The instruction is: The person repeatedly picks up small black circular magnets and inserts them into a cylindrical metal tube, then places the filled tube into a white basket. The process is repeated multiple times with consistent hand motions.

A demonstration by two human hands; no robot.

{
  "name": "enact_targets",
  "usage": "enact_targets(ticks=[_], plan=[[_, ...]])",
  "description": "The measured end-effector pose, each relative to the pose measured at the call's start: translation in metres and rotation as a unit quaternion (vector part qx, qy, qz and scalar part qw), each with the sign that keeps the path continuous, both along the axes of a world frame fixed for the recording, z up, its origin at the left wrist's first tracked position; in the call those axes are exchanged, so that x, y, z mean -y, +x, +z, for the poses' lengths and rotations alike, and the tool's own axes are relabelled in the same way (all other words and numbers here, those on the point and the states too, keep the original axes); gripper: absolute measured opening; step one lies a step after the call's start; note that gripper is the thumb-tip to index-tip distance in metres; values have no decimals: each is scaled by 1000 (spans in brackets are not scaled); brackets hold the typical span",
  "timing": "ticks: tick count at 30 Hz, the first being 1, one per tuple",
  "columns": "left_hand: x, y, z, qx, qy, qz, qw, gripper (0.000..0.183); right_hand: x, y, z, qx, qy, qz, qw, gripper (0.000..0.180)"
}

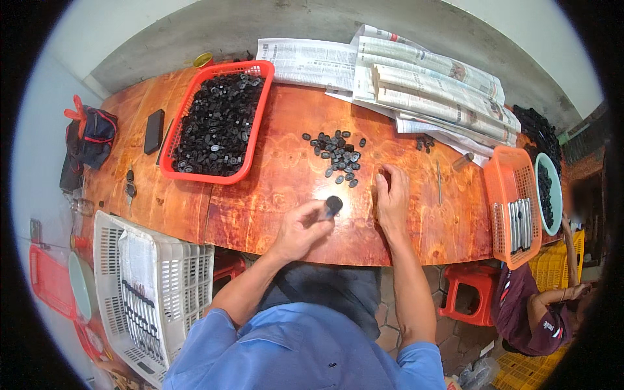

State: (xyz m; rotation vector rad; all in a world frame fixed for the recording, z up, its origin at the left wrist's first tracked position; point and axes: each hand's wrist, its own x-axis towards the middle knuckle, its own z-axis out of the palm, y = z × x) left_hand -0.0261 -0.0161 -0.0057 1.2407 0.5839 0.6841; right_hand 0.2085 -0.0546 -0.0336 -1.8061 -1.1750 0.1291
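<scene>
My left hand (303, 229) is shut on a small round black part (334, 204), held between thumb and fingers above the table's near side. To the right, my right hand (394, 197) rests on the wooden table (273, 214) with its fingers loosely curled and a gap beside the thumb. Nothing shows in that gap, though the underside of the hand is hidden. Just beyond both hands lies a loose heap of small oval black parts (339, 151). At the left, a red plastic basket (254, 141) is filled with similar small black pieces.
Newspapers (434, 83) lie along the back. Rightward are a thin rod (439, 183), an orange basket (492, 195) of metal bars and a green basin (560, 195). A white crate (185, 278) stands left, below a key bunch (130, 187). Another person's sleeve (516, 302) shows at right.
</scene>
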Motion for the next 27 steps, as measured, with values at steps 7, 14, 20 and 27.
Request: enact_targets(ticks=[7, 14, 20, 27], plan=[[-3, 18, 0, 74, 72, -37, 994, 41, -1, -1, 1, -1, 2, 6, 1000, 33], [-8, 30, -1, 89, 21, -37, 995, 41, -2, 1, -1, 2, 6, 2, 1000, 32], [-11, 32, 3, 66, 53, -30, 996, 39, -1, 1, -2, -5, 4, 9, 1000, 31], [-13, 39, -9, 2, 65, -37, 997, 35, -1, 0, -2, 6, -1, 13, 1000, 28]])
